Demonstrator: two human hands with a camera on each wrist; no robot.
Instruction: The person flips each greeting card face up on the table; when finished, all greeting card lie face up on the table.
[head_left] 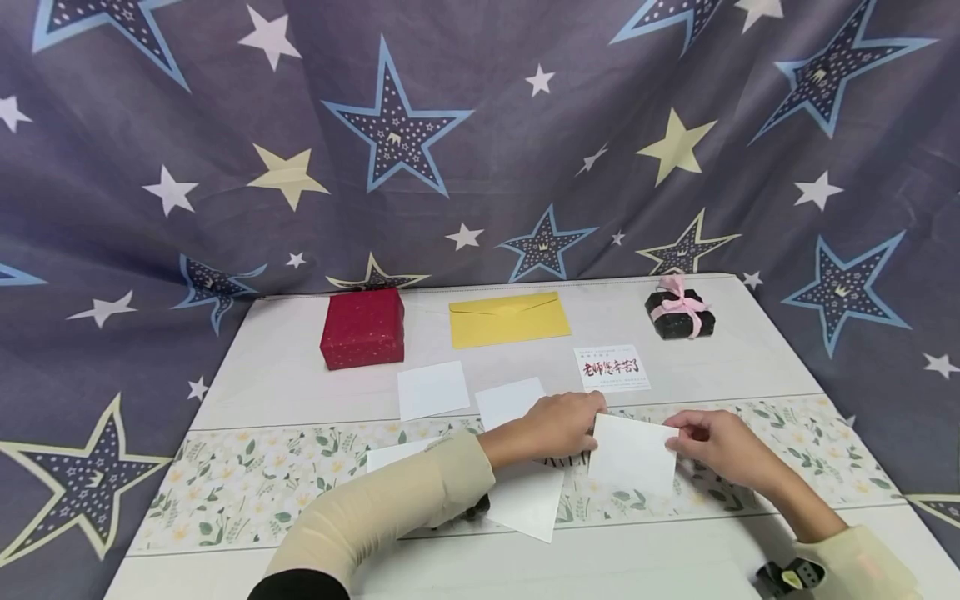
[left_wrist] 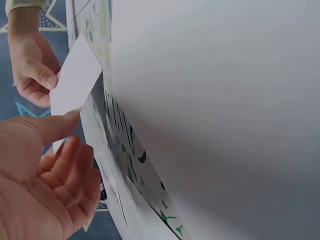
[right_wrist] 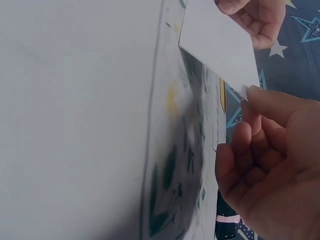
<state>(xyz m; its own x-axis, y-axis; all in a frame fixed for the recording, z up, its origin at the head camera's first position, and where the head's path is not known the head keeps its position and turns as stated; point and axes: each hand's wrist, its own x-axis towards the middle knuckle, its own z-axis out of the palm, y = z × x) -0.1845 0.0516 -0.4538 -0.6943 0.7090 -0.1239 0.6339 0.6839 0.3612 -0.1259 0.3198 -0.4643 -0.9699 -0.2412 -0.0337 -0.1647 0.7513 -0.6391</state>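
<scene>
And we're pinching opposite edges of the white card (head_left: 633, 458), left hand (head_left: 558, 423) and right hand (head_left: 716, 446); beyond it, a printed card (head_left: 612, 368) reads "老师您辛苦了"!

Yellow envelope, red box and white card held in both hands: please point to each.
Yellow envelope (head_left: 512, 327): head view, below its flap.
Red box (head_left: 363, 322): head view, its top.
White card (head_left: 632, 456): head view, its centre.
</scene>
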